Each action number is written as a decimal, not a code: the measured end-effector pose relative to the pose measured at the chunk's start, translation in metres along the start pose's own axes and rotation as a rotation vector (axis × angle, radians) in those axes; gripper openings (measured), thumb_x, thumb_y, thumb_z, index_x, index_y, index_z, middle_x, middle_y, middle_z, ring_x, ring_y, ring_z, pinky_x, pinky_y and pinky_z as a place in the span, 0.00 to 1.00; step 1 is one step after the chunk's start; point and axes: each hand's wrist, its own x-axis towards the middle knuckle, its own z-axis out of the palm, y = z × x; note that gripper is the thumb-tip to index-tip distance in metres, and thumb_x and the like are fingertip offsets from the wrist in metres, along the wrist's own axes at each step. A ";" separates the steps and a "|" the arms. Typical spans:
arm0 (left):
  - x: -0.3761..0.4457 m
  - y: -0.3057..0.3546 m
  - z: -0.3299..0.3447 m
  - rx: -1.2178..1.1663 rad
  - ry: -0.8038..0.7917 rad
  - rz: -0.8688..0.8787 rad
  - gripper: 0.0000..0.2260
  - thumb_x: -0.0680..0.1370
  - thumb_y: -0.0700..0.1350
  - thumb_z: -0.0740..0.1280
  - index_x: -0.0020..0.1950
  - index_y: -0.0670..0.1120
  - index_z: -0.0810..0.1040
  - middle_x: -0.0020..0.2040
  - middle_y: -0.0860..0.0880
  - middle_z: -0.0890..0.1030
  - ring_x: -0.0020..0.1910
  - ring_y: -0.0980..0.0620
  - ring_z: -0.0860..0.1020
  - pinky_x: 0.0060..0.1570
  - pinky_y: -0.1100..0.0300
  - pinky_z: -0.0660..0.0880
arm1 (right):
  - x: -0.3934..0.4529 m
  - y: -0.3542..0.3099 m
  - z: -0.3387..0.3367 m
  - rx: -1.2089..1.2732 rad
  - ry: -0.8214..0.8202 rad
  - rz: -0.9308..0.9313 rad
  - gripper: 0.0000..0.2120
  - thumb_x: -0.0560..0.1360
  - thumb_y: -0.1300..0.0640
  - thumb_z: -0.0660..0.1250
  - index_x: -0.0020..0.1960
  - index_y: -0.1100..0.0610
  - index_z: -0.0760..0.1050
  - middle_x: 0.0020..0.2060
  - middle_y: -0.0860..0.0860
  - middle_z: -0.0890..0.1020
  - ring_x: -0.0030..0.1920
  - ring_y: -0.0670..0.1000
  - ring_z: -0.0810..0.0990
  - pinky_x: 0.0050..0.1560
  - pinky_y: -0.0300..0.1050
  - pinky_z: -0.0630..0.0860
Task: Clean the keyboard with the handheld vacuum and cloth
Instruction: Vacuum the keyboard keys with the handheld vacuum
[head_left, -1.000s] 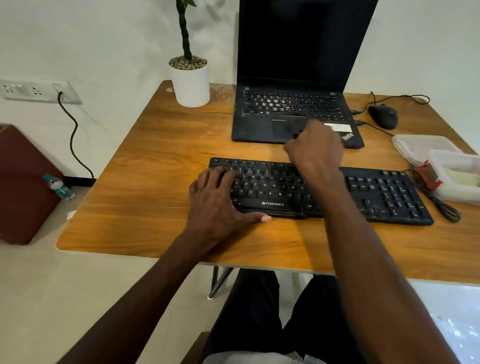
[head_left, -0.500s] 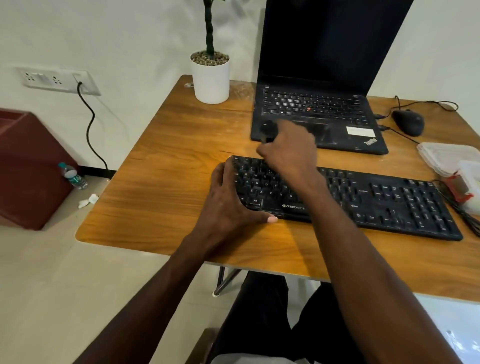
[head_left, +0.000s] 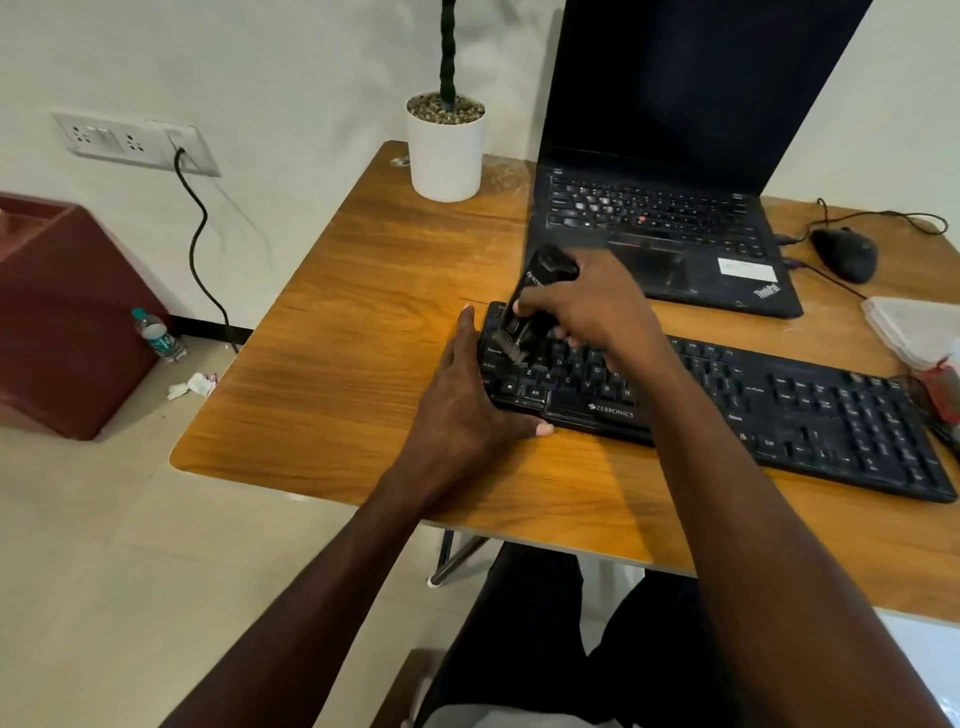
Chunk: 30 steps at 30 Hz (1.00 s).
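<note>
A black keyboard (head_left: 810, 415) lies across the wooden table (head_left: 363, 312). My right hand (head_left: 597, 306) grips a small black handheld vacuum (head_left: 540, 291), tilted, with its brush nozzle down on the keys at the keyboard's far left end. Straight fingers of my left hand (head_left: 467, 400) rest against the keyboard's left edge, with the thumb along its front edge. No cloth can be made out.
An open black laptop (head_left: 665, 228) stands behind the keyboard. A white plant pot (head_left: 445, 150) is at the back left, a black mouse (head_left: 844, 254) at the back right. Clear plastic containers (head_left: 914, 327) sit at the right edge. A red-brown box (head_left: 62, 312) and a bottle (head_left: 158, 335) are on the floor.
My right hand has carried the vacuum leftward along the keyboard, from its middle to its left end. My left hand has slid off the keys to the keyboard's left edge.
</note>
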 end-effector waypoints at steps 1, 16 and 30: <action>0.000 0.000 0.000 -0.002 0.006 0.002 0.64 0.58 0.57 0.82 0.79 0.51 0.40 0.78 0.48 0.58 0.75 0.49 0.61 0.71 0.49 0.64 | -0.002 0.002 0.000 -0.045 0.049 -0.015 0.10 0.71 0.53 0.73 0.48 0.53 0.74 0.39 0.46 0.80 0.33 0.43 0.76 0.30 0.34 0.70; -0.003 -0.001 0.001 -0.030 0.057 -0.027 0.62 0.58 0.58 0.82 0.79 0.50 0.44 0.74 0.48 0.66 0.72 0.49 0.64 0.69 0.46 0.66 | -0.017 -0.012 -0.005 -0.241 0.172 -0.134 0.12 0.71 0.50 0.73 0.49 0.53 0.73 0.39 0.44 0.76 0.39 0.45 0.77 0.41 0.40 0.76; -0.005 0.001 0.001 0.024 0.055 -0.007 0.62 0.59 0.58 0.81 0.80 0.49 0.43 0.74 0.46 0.65 0.72 0.47 0.63 0.70 0.49 0.65 | -0.051 0.012 -0.039 -0.141 -0.011 0.047 0.10 0.69 0.52 0.73 0.46 0.53 0.75 0.41 0.50 0.80 0.40 0.49 0.79 0.40 0.46 0.77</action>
